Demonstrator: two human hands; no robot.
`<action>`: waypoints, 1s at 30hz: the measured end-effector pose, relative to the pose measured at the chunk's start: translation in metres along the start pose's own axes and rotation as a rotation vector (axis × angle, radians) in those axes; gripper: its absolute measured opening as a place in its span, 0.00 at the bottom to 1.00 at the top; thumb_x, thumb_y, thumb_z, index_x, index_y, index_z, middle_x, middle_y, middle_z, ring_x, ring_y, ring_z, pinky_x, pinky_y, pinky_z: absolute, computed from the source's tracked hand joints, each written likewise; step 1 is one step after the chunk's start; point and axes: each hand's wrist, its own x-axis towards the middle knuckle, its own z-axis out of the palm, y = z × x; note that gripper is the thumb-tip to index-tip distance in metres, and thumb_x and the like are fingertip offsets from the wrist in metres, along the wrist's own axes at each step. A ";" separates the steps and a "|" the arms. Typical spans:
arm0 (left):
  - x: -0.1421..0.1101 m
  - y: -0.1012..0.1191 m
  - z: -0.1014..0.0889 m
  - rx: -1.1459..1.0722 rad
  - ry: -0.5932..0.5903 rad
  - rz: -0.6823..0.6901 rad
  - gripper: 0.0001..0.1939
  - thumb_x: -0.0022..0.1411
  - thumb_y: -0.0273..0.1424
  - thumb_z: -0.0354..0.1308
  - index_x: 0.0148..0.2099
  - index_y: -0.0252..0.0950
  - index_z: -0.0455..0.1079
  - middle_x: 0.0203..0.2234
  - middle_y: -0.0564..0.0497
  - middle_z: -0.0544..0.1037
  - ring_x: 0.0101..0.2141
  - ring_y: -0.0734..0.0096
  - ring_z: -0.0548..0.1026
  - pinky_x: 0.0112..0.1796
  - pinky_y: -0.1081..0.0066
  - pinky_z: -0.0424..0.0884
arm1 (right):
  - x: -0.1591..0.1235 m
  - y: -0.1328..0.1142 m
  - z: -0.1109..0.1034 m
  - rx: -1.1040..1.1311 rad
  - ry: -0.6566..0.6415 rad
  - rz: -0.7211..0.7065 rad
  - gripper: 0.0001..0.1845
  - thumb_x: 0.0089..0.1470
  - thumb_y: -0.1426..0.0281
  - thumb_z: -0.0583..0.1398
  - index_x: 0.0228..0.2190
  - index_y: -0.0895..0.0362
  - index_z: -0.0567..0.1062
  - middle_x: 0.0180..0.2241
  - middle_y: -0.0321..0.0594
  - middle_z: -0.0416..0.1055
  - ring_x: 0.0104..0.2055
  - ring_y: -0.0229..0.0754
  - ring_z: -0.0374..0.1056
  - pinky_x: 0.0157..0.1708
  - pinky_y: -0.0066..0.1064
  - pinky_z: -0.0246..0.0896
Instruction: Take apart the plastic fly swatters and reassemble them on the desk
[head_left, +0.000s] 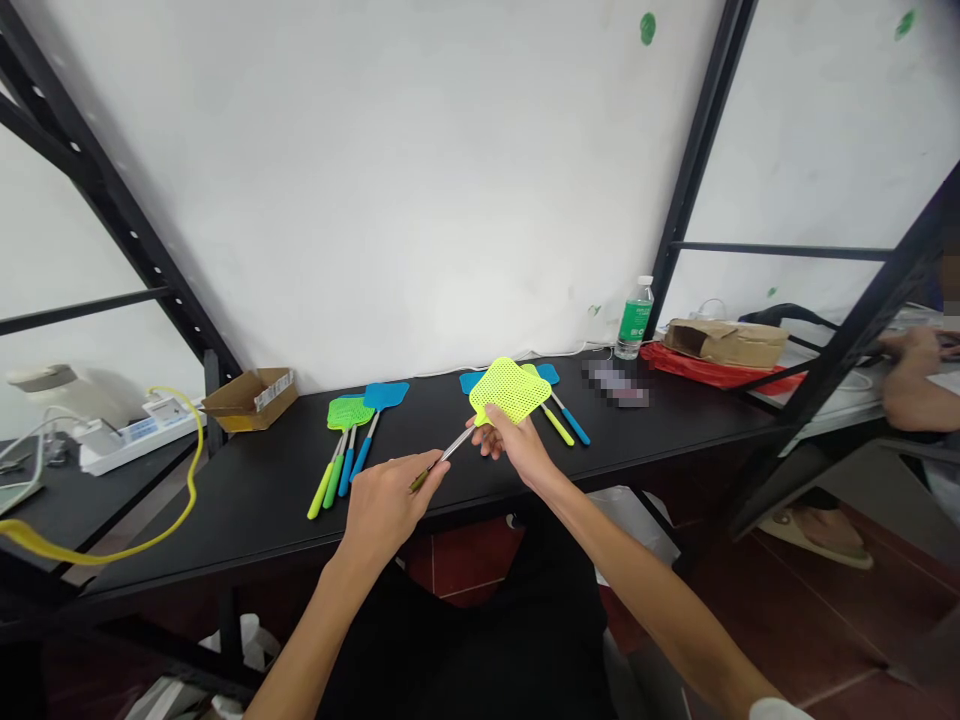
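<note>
A yellow fly swatter [511, 390] is held up over the front of the black table, its perforated head tilted towards me. My left hand [386, 500] is closed round its handle, most of which is hidden in the fist. My right hand [510, 440] pinches the base of the head, thumb on top. A thin metal shaft [459, 441] runs between both hands. On the left lie several more swatters, among them a green one [349, 411] and a blue one [385, 395]. Behind my right hand lie a yellow-handled swatter [556, 424] and a blue-handled swatter [575, 426].
An open cardboard box [251, 398] stands at the table's left end, near a white power strip [142, 435] and yellow cable [193, 480]. A water bottle [635, 320] and brown package [724, 342] are at the right. Dark metal posts [697, 150] frame the table. Another person's arm [919, 380] shows far right.
</note>
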 end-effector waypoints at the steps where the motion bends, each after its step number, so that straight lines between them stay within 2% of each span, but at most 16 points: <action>1: 0.001 0.001 0.000 0.005 0.002 -0.006 0.17 0.70 0.42 0.53 0.45 0.40 0.80 0.35 0.49 0.84 0.33 0.65 0.81 0.30 0.72 0.63 | 0.000 -0.001 0.000 0.007 -0.007 0.004 0.26 0.57 0.49 0.58 0.31 0.60 0.80 0.24 0.40 0.73 0.20 0.34 0.65 0.17 0.23 0.53; 7: 0.004 0.010 -0.005 0.000 -0.057 -0.031 0.17 0.70 0.43 0.52 0.46 0.41 0.79 0.27 0.51 0.83 0.29 0.66 0.79 0.28 0.71 0.60 | 0.002 -0.001 -0.002 -0.022 -0.039 0.013 0.21 0.51 0.52 0.65 0.34 0.58 0.80 0.33 0.42 0.76 0.23 0.35 0.68 0.18 0.24 0.55; 16: 0.003 0.011 -0.009 -0.073 -0.123 -0.102 0.19 0.70 0.44 0.50 0.46 0.40 0.78 0.23 0.51 0.79 0.25 0.67 0.74 0.28 0.71 0.57 | 0.005 0.007 -0.012 -0.142 -0.090 -0.109 0.18 0.54 0.54 0.65 0.30 0.57 0.75 0.27 0.38 0.72 0.24 0.36 0.68 0.19 0.25 0.58; 20: 0.006 0.019 -0.010 -0.325 -0.226 -0.166 0.20 0.70 0.44 0.48 0.43 0.38 0.77 0.19 0.53 0.73 0.22 0.71 0.68 0.27 0.72 0.57 | 0.008 0.007 -0.012 -0.127 -0.099 -0.180 0.18 0.55 0.54 0.64 0.29 0.57 0.74 0.24 0.35 0.69 0.24 0.36 0.67 0.19 0.25 0.57; 23: 0.007 0.020 -0.011 -0.702 -0.378 -0.280 0.23 0.70 0.47 0.47 0.39 0.35 0.74 0.17 0.55 0.68 0.19 0.74 0.64 0.24 0.74 0.58 | 0.010 0.003 -0.014 -0.096 -0.115 -0.175 0.19 0.54 0.53 0.65 0.28 0.57 0.74 0.23 0.36 0.69 0.24 0.36 0.67 0.19 0.26 0.57; 26: 0.007 0.014 -0.013 -0.991 -0.546 -0.387 0.25 0.69 0.50 0.46 0.39 0.34 0.72 0.14 0.57 0.64 0.17 0.76 0.59 0.22 0.74 0.58 | 0.014 -0.005 -0.023 -0.055 -0.050 -0.163 0.20 0.51 0.51 0.67 0.29 0.56 0.74 0.22 0.36 0.69 0.24 0.37 0.67 0.18 0.26 0.57; 28: 0.007 0.010 -0.014 -1.015 -0.598 -0.394 0.25 0.69 0.50 0.46 0.39 0.34 0.72 0.14 0.57 0.64 0.17 0.76 0.59 0.22 0.74 0.59 | 0.018 -0.009 -0.033 -0.040 0.018 -0.178 0.21 0.49 0.51 0.67 0.29 0.56 0.74 0.22 0.36 0.69 0.24 0.38 0.67 0.17 0.26 0.56; 30: 0.008 0.008 -0.017 -0.907 -0.572 -0.355 0.23 0.69 0.49 0.48 0.39 0.35 0.72 0.16 0.56 0.67 0.19 0.74 0.62 0.24 0.74 0.60 | 0.022 -0.011 -0.044 -0.052 0.060 -0.200 0.20 0.49 0.52 0.67 0.29 0.56 0.74 0.23 0.36 0.69 0.24 0.38 0.67 0.18 0.26 0.57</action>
